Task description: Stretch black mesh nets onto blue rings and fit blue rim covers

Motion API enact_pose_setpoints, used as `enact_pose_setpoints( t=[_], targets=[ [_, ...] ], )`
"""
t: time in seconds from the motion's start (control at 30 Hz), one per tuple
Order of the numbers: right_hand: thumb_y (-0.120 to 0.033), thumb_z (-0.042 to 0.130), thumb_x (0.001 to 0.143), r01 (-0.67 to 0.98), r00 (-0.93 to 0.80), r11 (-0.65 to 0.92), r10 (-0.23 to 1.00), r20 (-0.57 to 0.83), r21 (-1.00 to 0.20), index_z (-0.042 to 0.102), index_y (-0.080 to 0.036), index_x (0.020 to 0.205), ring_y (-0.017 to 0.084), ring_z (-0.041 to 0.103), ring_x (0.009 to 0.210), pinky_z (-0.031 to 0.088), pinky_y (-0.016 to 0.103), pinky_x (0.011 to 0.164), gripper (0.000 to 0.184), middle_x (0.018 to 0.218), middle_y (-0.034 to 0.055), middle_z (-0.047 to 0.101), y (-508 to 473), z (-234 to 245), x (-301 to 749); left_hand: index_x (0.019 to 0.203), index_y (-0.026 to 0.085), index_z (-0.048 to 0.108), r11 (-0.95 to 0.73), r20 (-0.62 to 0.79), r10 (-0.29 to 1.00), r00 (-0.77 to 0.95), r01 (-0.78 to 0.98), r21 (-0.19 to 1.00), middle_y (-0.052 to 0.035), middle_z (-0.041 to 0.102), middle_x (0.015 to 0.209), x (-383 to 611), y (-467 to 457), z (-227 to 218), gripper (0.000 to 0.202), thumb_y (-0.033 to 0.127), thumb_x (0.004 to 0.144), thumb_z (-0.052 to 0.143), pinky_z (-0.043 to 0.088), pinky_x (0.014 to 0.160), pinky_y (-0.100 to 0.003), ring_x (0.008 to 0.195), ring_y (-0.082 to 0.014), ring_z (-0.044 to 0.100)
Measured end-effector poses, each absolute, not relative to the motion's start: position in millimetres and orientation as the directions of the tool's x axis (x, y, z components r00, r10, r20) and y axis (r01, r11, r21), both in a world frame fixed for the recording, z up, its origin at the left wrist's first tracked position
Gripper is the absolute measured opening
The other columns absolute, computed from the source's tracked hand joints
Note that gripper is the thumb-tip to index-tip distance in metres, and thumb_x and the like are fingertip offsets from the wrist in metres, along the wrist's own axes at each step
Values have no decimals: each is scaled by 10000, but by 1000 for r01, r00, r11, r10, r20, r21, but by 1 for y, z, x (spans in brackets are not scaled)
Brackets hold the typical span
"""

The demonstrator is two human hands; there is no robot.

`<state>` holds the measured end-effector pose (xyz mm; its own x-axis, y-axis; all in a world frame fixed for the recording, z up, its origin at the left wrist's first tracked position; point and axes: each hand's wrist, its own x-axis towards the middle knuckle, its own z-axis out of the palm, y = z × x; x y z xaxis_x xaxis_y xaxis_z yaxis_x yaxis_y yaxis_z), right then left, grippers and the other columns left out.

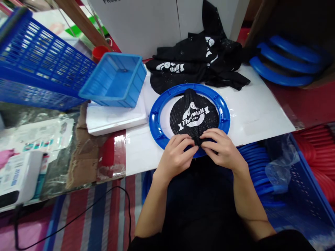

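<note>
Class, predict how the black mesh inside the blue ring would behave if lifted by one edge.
Probably floppy: the mesh bunches at the left hand and right hand, and the pile behind lies crumpled. Likely light, since it looks thin and holed. Unlikely to roll; it lies flat within the ring.

Blue plastic ring [154, 122], flat on the white board [261, 111], close to its front edge. Black mesh net [195, 113] with white logo, spread inside the ring, near side over the rim.
</note>
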<state>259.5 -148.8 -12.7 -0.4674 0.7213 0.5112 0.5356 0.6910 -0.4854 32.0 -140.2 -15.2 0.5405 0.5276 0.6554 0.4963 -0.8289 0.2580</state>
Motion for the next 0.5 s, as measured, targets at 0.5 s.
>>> enact_pose_setpoints(
  t=[0.5],
  targets=[
    [3,430,967,746,-632,660,655,414,93,767,-65,1114,395,673,1256,611,580,1064,374,1258,260,726,-184,14,228,1403,122,626,-350,424,886,186,869,350,-245,660,1347,31,-125,-12,484,377,994,675,426,1099,-710,1326,-448,567]
  ],
)
